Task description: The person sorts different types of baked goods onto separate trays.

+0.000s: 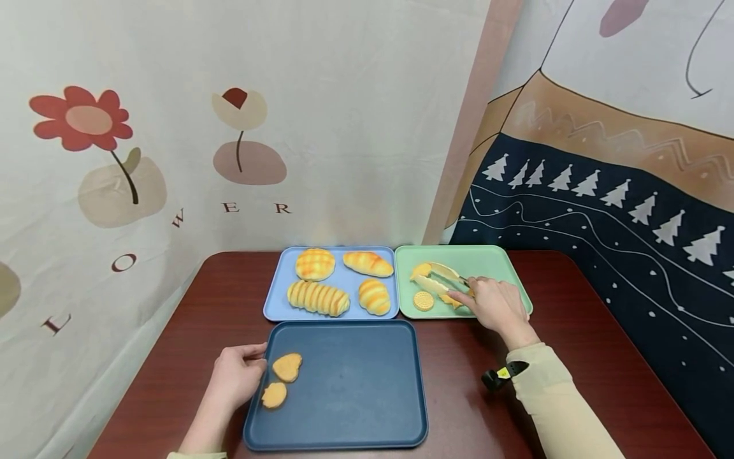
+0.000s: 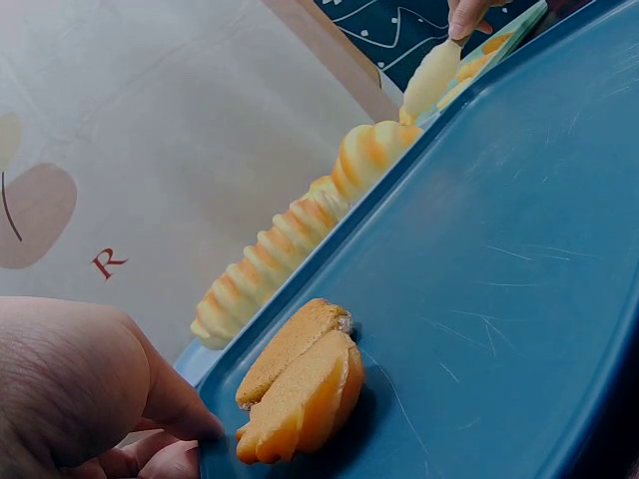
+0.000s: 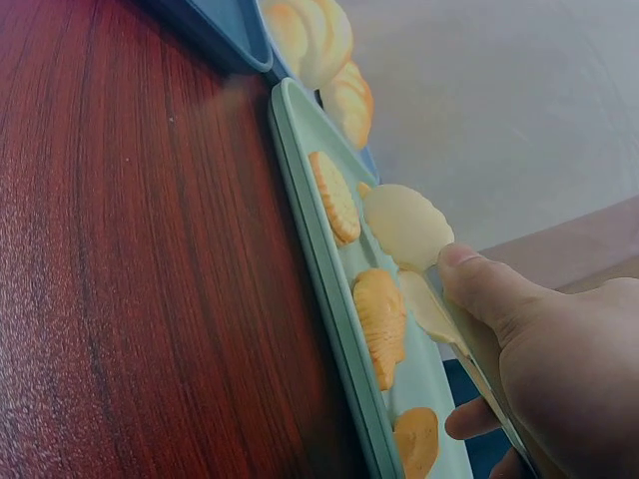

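Observation:
My left hand (image 1: 236, 375) grips the left rim of the dark blue tray (image 1: 350, 389), thumb on the edge. On that tray, near the thumb, lie a heart-shaped cookie (image 1: 287, 367) and a round cookie with a notched edge (image 1: 274, 395). My right hand (image 1: 494, 305) holds tongs (image 3: 407, 227) with cream-coloured scalloped heads over the green tray (image 1: 487, 261). The tong heads stand spread at either side of a yellow cookie (image 1: 421, 271). A round ridged cookie (image 1: 423, 301) lies close by, and another cookie (image 3: 380, 324) is partly hidden under the tongs in the head view.
A light blue tray (image 1: 357, 312) beside the green one bears several breads, among them a long ridged loaf (image 1: 318, 298) and a round bun (image 1: 315, 264). All three trays stand on a dark red wooden table (image 1: 459, 395). Printed cloth hangs behind it.

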{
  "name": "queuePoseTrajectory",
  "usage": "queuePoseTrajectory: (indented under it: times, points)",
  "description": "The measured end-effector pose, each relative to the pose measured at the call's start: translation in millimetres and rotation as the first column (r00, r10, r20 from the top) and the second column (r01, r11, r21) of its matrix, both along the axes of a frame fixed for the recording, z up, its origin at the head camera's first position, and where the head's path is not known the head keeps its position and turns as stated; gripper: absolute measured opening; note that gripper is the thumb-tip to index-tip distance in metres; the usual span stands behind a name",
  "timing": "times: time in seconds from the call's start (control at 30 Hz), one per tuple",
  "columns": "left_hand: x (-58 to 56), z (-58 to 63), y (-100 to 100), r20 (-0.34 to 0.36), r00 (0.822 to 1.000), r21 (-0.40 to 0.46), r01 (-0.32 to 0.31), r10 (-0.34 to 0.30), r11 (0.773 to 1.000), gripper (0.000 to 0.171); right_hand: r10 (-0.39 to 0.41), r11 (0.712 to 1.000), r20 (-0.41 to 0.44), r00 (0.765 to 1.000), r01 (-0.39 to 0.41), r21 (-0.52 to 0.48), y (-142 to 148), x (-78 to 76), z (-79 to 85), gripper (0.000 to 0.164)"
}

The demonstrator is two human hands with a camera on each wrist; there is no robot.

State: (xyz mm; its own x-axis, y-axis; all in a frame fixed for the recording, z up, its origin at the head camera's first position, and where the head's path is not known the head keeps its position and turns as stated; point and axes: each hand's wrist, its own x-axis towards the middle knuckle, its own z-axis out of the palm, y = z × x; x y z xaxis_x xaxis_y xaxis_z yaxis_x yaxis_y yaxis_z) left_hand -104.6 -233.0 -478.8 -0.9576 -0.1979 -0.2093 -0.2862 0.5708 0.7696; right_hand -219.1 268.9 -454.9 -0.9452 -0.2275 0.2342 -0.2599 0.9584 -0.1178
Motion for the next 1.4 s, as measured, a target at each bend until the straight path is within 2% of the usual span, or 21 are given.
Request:
queuePoseTrajectory:
  times: [0.47,0.57,0.77,1.03,1.4]
  points:
    - [0.6,0.0,1.1,0.001,1.000,-0.004,0.001,-0.001,1.000,0.043,-0.033,0.999,0.032,0.999,0.033,-0.003,3.5,2.3,1.0,0.058]
    - [0.6,0.2,0.9,0.000,1.000,0.001,0.002,-0.002,1.000,0.043,-0.044,0.999,0.029,0.999,0.044,0.003,3.9,3.8,2.4,0.066]
    - [0.5,1.1,0.4,0.004,1.000,0.003,0.001,-0.001,1.000,0.044,-0.054,0.998,0.040,0.998,0.054,0.021,3.3,8.5,5.5,0.091]
    - [0.7,2.2,0.3,0.000,1.000,-0.004,0.001,-0.001,1.000,0.044,-0.065,0.998,0.049,0.997,0.065,0.001,-1.8,14.9,8.5,0.108]
    - [0.0,1.4,0.0,-0.022,1.000,-0.042,0.014,-0.015,0.999,0.042,-0.045,0.997,0.030,0.999,0.046,-0.060,-9.2,24.9,13.4,0.108]
